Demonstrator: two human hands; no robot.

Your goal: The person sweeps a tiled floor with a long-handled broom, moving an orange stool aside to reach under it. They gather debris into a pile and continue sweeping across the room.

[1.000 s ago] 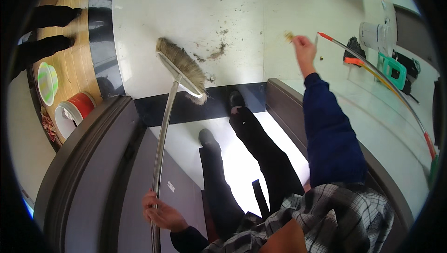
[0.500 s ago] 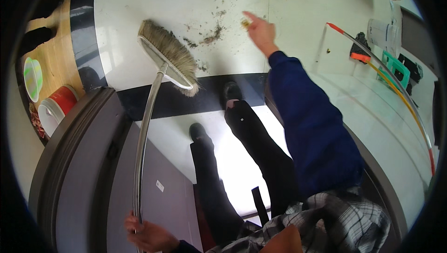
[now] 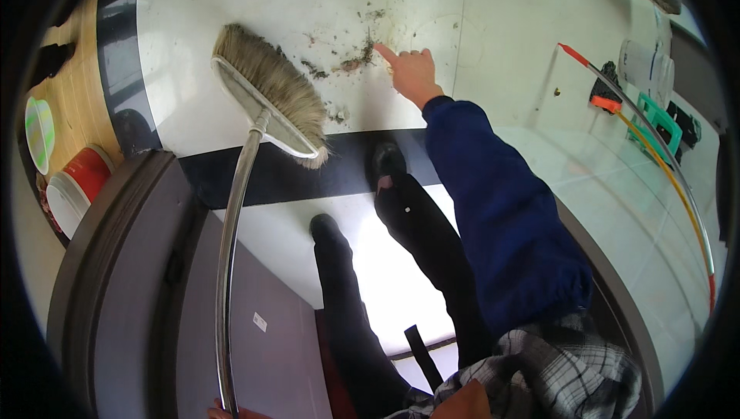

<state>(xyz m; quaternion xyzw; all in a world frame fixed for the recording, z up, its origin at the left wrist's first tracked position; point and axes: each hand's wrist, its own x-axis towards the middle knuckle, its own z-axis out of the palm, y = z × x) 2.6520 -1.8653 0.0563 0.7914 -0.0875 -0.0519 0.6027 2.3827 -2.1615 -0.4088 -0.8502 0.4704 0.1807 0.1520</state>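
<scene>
A broom (image 3: 270, 95) with long grey-brown bristles and a white head lies on the pale floor. Its metal handle runs down to my left hand (image 3: 223, 411), which is closed around it at the lower edge and mostly cut off. My right hand (image 3: 412, 76) reaches low over the floor, right of the bristles, and looks open, its thumb stretched towards a patch of dark dirt (image 3: 361, 58). The other fingers bend downward, their tips hidden. A small yellowish bit shows beside the palm; I cannot tell whether the hand touches it.
A dark threshold strip (image 3: 308, 172) crosses the floor by my feet. A purple-grey door (image 3: 254, 288) stands left. Further left are a red-and-white bucket (image 3: 81, 180), a green-and-white basin (image 3: 38, 135) and another person's dark shoes. On the right are a long pole (image 3: 655, 126) and a green plastic item (image 3: 663, 122).
My right hand has moved left and slightly nearer to me, closer to the dark dirt. My left hand has slipped lower in view, still on the broom handle. The view has shifted slightly.
</scene>
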